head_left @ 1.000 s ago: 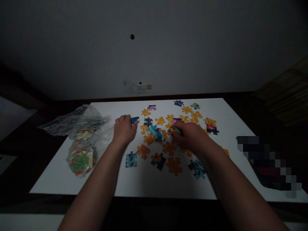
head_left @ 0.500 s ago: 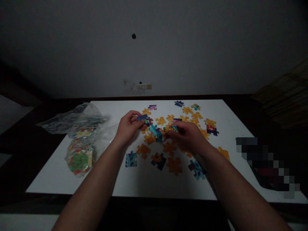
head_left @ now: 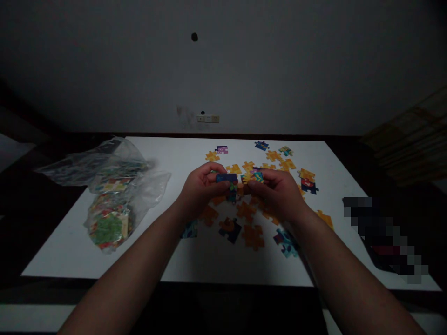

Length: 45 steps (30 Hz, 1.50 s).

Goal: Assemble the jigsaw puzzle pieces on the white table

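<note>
My left hand [head_left: 200, 190] is raised above the white table [head_left: 167, 251] and grips a dark blue puzzle piece [head_left: 226, 178] between thumb and fingers. My right hand [head_left: 279, 193] holds a small colourful puzzle piece [head_left: 257, 177] right beside it, the two pieces nearly touching. Under and around both hands lie several loose puzzle pieces, many orange side up [head_left: 253, 236], some blue [head_left: 229, 229] and teal [head_left: 287, 243]. My hands hide the pieces directly beneath them.
Clear plastic bags with more colourful puzzle pieces [head_left: 110, 204] lie on the table's left part. A dark blurred object [head_left: 384, 237] sits at the right edge. A grey wall with a socket plate [head_left: 207, 118] stands behind the table.
My left hand lifted the dark blue piece from the table and carried it right. Both hands have come together above the scattered pieces. The view tilted down slightly.
</note>
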Tool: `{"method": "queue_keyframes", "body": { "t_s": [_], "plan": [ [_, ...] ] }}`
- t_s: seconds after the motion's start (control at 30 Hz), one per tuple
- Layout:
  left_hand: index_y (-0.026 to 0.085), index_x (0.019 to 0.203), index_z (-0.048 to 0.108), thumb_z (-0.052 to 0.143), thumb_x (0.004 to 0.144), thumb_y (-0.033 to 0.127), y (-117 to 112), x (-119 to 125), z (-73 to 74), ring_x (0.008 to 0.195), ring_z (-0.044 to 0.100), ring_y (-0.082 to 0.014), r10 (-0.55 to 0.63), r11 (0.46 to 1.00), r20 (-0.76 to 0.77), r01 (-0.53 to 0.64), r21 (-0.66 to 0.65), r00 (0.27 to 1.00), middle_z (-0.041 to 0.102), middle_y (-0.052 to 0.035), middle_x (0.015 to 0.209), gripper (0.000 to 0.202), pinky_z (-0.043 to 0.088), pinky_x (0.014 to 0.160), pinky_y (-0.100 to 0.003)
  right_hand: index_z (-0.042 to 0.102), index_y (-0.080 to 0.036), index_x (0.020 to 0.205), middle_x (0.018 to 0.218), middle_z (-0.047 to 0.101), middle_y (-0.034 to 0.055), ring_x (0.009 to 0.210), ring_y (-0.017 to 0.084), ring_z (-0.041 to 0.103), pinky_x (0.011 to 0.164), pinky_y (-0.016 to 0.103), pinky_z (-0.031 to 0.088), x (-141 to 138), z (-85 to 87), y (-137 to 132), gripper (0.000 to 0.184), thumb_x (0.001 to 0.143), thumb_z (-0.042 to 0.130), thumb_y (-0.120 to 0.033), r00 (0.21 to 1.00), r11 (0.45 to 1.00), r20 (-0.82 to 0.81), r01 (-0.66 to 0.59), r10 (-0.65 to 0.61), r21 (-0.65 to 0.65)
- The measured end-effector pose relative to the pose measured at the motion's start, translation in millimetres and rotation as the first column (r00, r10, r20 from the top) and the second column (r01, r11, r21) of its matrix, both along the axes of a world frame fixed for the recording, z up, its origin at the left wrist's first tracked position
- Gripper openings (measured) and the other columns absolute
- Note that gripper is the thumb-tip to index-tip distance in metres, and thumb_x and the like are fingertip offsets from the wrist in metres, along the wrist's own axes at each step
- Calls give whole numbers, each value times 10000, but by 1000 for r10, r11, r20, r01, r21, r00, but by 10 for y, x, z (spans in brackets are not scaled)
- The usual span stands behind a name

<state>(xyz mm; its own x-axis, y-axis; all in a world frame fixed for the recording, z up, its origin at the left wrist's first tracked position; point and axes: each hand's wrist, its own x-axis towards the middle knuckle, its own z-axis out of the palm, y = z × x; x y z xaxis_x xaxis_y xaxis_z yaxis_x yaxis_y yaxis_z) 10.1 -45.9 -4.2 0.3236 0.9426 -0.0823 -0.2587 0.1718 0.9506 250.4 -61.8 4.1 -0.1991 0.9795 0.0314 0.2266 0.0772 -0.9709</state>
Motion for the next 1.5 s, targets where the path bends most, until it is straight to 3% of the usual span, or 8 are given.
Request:
{"method": "queue_keyframes", "body": {
  "t_s": [0.2,0.37,0.47,0.63,0.73,0.9,1.13,1.5],
  "plan": [
    [236,978,653,886,755,357,112,-99,5,838,786,-239,167,979,-287,-124,163,943,821,-47,932,345,641,813,-382,746,-256,765,754,748,28,742,238,664,702,366,469,119,-1,97,288,945,715,-479,946,973,286,95,-155,212],
    [252,1098,760,761,832,231,306,-447,-34,897,738,-309,560,824,-737,-164,542,378,798,-74,929,267,563,887,-418,685,-268,734,740,755,25,717,246,672,667,364,484,232,55,163,224,896,707,-423,884,895,212,358,-416,267],
    [241,1110,783,743,867,243,395,-579,-115,982,755,-359,553,833,-792,-153,532,257,829,-129,1035,247,559,939,-455,662,-277,783,749,761,22,688,241,683,652,364,504,212,76,176,187,843,768,-420,871,868,136,432,-472,245],
    [205,1208,801,724,919,322,467,-610,-251,1195,737,-409,529,848,-825,-83,523,199,817,-181,1257,322,552,1109,-510,655,-292,1052,792,749,-4,691,249,717,641,367,524,199,-33,214,353,791,828,-453,931,926,3,363,-365,102],
    [169,1310,790,694,955,362,491,-626,-289,1281,697,-423,528,846,-835,-9,533,155,768,-216,1342,416,521,1189,-545,710,-281,1181,785,714,-14,694,241,684,652,365,486,240,-99,212,355,853,770,-404,940,957,204,243,-273,160],
    [161,1309,797,698,973,370,515,-670,-285,1274,696,-408,488,867,-856,18,498,171,752,-215,1329,407,533,1188,-531,795,-266,1274,885,781,70,823,293,708,730,399,447,240,-92,161,358,938,673,-261,729,985,669,39,-144,170],
    [148,1315,808,693,997,365,509,-640,-282,1262,699,-406,483,870,-866,44,492,125,734,-209,1308,402,543,1174,-533,787,-275,1333,988,825,91,858,300,724,721,392,454,223,-60,142,375,977,671,-283,636,994,769,-38,-58,106],
    [176,1484,712,682,998,255,445,-512,-221,1271,744,-369,530,836,-791,-32,548,305,791,-186,1398,493,552,1158,-495,858,-243,1148,1233,761,168,1193,392,683,1055,563,540,320,-219,198,201,999,734,-294,665,901,730,-208,-155,381]
  ]
}}
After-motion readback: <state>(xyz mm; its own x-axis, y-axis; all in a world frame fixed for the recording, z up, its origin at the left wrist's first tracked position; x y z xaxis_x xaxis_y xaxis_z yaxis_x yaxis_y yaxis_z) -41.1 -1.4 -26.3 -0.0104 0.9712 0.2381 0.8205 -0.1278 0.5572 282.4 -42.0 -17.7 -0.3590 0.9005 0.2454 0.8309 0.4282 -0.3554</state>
